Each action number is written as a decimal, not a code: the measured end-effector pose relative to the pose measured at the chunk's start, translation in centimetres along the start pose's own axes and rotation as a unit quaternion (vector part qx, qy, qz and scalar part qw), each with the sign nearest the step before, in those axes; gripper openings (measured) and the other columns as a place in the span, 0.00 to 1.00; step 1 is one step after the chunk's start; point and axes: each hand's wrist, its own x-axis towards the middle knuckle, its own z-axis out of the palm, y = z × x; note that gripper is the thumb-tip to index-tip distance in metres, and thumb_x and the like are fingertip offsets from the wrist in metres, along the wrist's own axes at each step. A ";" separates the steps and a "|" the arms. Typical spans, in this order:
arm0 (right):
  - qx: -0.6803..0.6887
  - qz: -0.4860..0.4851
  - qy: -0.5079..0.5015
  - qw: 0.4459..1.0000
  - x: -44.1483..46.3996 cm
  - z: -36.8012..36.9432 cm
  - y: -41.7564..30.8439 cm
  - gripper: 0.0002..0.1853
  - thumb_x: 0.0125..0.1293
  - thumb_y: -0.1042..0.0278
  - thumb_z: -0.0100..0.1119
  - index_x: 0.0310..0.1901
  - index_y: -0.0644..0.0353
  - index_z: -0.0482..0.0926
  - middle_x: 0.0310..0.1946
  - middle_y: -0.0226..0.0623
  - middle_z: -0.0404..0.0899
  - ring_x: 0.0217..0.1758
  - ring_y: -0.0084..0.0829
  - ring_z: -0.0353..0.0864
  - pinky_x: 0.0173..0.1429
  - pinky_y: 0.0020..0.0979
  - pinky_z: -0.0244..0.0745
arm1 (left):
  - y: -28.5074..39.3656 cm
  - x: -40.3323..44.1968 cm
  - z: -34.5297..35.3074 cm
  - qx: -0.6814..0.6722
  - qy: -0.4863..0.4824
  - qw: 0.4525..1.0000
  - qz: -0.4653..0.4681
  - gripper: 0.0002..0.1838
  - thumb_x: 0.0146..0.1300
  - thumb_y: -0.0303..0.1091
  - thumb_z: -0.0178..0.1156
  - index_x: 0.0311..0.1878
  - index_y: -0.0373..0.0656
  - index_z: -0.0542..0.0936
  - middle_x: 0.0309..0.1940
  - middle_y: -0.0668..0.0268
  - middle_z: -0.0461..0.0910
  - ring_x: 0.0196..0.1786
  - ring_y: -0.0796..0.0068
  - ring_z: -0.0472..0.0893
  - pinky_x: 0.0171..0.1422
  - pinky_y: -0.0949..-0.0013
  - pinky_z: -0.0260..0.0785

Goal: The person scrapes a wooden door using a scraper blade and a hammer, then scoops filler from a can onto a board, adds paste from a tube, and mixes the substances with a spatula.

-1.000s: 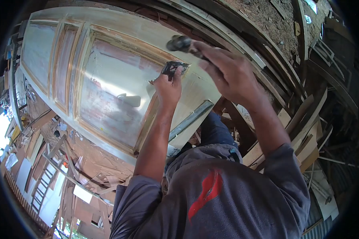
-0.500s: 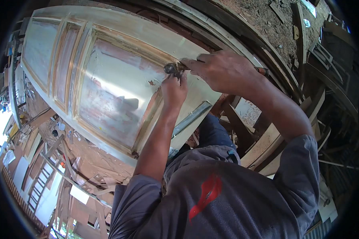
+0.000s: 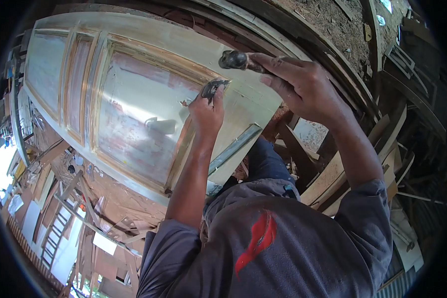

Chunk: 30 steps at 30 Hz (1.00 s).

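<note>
A pale wooden door [image 3: 251,92] with framed panels lies before me. At the corner of its nearest panel, my left hand [image 3: 207,113] is closed on a small dark piece [image 3: 213,89], whose kind I cannot make out. It sits against the wooden moulding [image 3: 169,58]. My right hand [image 3: 303,87] grips a hammer and holds its dark head [image 3: 232,59] above the door, apart from the left hand. The hammer's handle is mostly hidden by the right hand. A small brown chip [image 3: 185,103] lies on the panel beside the left hand.
A grey metal strip [image 3: 235,149] lies on the door's near end. Long boards [image 3: 328,186] and offcuts stand close on my right. Scrap wood and a ladder-like frame [image 3: 56,232] lie on the left. Shavings [image 3: 328,30] cover the ground at the upper right.
My right hand has lifted the hammer up and away from the left hand, whose dark piece now shows. The left hand has shifted slightly to the left.
</note>
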 end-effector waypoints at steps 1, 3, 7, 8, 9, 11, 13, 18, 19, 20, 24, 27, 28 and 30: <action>-0.005 0.012 -0.015 1.000 0.0 0.0 -0.3 0.23 0.76 0.69 0.69 0.70 0.63 0.83 0.38 0.49 0.88 0.38 0.47 0.89 0.45 0.43 0.83 | 0.1 -0.1 -0.1 0.008 -0.003 1.000 0.000 0.10 0.77 0.33 0.67 0.52 0.37 0.90 0.43 0.53 0.92 0.44 0.55 0.93 0.46 0.58 0.83; -0.010 0.011 -0.022 1.000 0.3 0.1 -0.7 0.23 0.76 0.67 0.68 0.69 0.60 0.84 0.39 0.48 0.88 0.37 0.47 0.90 0.43 0.44 0.83 | 0.1 -0.2 0.1 0.015 0.001 1.000 0.012 0.10 0.77 0.33 0.67 0.52 0.37 0.90 0.43 0.52 0.92 0.44 0.53 0.93 0.46 0.57 0.83; -0.009 -0.047 -0.011 0.999 1.0 0.9 -1.7 0.22 0.75 0.65 0.67 0.69 0.52 0.84 0.39 0.46 0.89 0.36 0.48 0.90 0.40 0.47 0.84 | -0.3 -0.7 0.5 0.050 0.012 0.998 0.045 0.10 0.76 0.32 0.66 0.52 0.37 0.90 0.41 0.51 0.91 0.42 0.47 0.91 0.45 0.55 0.83; -0.007 -0.063 -0.013 0.998 1.0 1.0 -1.8 0.23 0.75 0.65 0.67 0.70 0.52 0.84 0.38 0.45 0.88 0.36 0.48 0.90 0.40 0.48 0.84 | -0.4 -0.9 0.5 0.069 0.010 0.996 0.051 0.10 0.76 0.32 0.66 0.52 0.37 0.89 0.41 0.50 0.91 0.41 0.45 0.91 0.45 0.54 0.83; -0.033 -0.068 -0.051 0.996 1.0 1.3 -1.6 0.24 0.75 0.65 0.67 0.71 0.52 0.83 0.38 0.45 0.87 0.37 0.48 0.90 0.41 0.48 0.84 | -0.7 -1.0 0.6 0.085 0.011 0.994 0.062 0.09 0.76 0.32 0.66 0.51 0.37 0.89 0.41 0.50 0.91 0.41 0.44 0.90 0.45 0.53 0.83; -0.088 -0.076 -0.125 0.985 0.8 1.9 -1.1 0.25 0.74 0.65 0.65 0.72 0.51 0.82 0.37 0.43 0.86 0.39 0.47 0.90 0.42 0.48 0.84 | -1.3 -1.3 0.8 0.115 0.013 0.990 0.084 0.09 0.75 0.31 0.66 0.49 0.37 0.89 0.39 0.49 0.90 0.40 0.42 0.89 0.44 0.51 0.83; -0.143 -0.064 -0.132 0.979 1.3 2.5 -0.8 0.26 0.73 0.63 0.69 0.72 0.50 0.82 0.35 0.40 0.84 0.35 0.45 0.87 0.38 0.47 0.82 | -1.2 -1.3 1.2 0.121 0.026 0.990 0.067 0.07 0.72 0.30 0.67 0.45 0.36 0.88 0.35 0.50 0.89 0.37 0.46 0.90 0.42 0.52 0.82; -0.061 -0.096 -0.107 0.988 1.7 1.5 -1.8 0.28 0.72 0.65 0.61 0.74 0.50 0.79 0.38 0.40 0.84 0.43 0.45 0.91 0.44 0.48 0.85 | -1.4 -1.4 1.2 0.135 0.021 0.985 0.105 0.09 0.74 0.30 0.65 0.50 0.36 0.89 0.39 0.47 0.89 0.41 0.40 0.89 0.45 0.47 0.82; -0.081 -0.087 -0.134 0.984 1.6 1.7 -1.6 0.28 0.72 0.66 0.62 0.73 0.50 0.79 0.38 0.40 0.84 0.43 0.46 0.91 0.44 0.48 0.85 | -1.9 -1.8 1.2 0.144 0.006 0.985 0.090 0.10 0.73 0.29 0.65 0.51 0.36 0.89 0.40 0.47 0.89 0.42 0.40 0.89 0.46 0.47 0.82; -0.102 -0.079 -0.159 0.979 1.4 1.8 -1.4 0.28 0.71 0.67 0.63 0.73 0.50 0.80 0.38 0.41 0.85 0.43 0.46 0.90 0.44 0.48 0.85 | -2.2 -2.0 1.3 0.152 -0.008 0.985 0.078 0.10 0.73 0.29 0.65 0.52 0.36 0.89 0.41 0.47 0.90 0.42 0.40 0.89 0.47 0.47 0.83; -0.117 -0.035 -0.134 0.983 2.0 1.8 -0.7 0.24 0.73 0.66 0.67 0.70 0.49 0.83 0.40 0.43 0.88 0.42 0.48 0.91 0.44 0.47 0.86 | -1.2 -1.0 2.3 0.143 -0.003 0.986 0.082 0.09 0.72 0.29 0.66 0.51 0.36 0.89 0.43 0.49 0.90 0.44 0.44 0.90 0.48 0.50 0.83; 0.001 -0.059 -0.006 0.998 1.2 1.0 -1.4 0.21 0.76 0.62 0.69 0.68 0.54 0.85 0.43 0.46 0.90 0.40 0.47 0.92 0.43 0.46 0.86 | -0.6 -1.3 1.7 0.087 0.026 0.992 0.090 0.08 0.73 0.30 0.68 0.46 0.35 0.90 0.39 0.51 0.91 0.42 0.49 0.92 0.47 0.55 0.82; 0.006 -0.066 0.017 0.998 1.2 0.7 -1.1 0.22 0.75 0.63 0.69 0.68 0.54 0.85 0.42 0.46 0.90 0.39 0.46 0.92 0.42 0.46 0.85 | 0.0 -1.1 1.2 0.057 0.032 0.995 0.081 0.08 0.74 0.30 0.68 0.47 0.35 0.90 0.41 0.51 0.91 0.43 0.51 0.92 0.48 0.56 0.83; 0.019 -0.080 0.060 0.995 1.1 0.3 -0.4 0.22 0.75 0.65 0.70 0.68 0.56 0.85 0.42 0.47 0.90 0.37 0.45 0.91 0.42 0.46 0.85 | 0.5 -1.2 0.8 0.044 0.031 0.996 0.071 0.08 0.75 0.30 0.67 0.49 0.35 0.90 0.42 0.53 0.92 0.45 0.53 0.93 0.50 0.57 0.83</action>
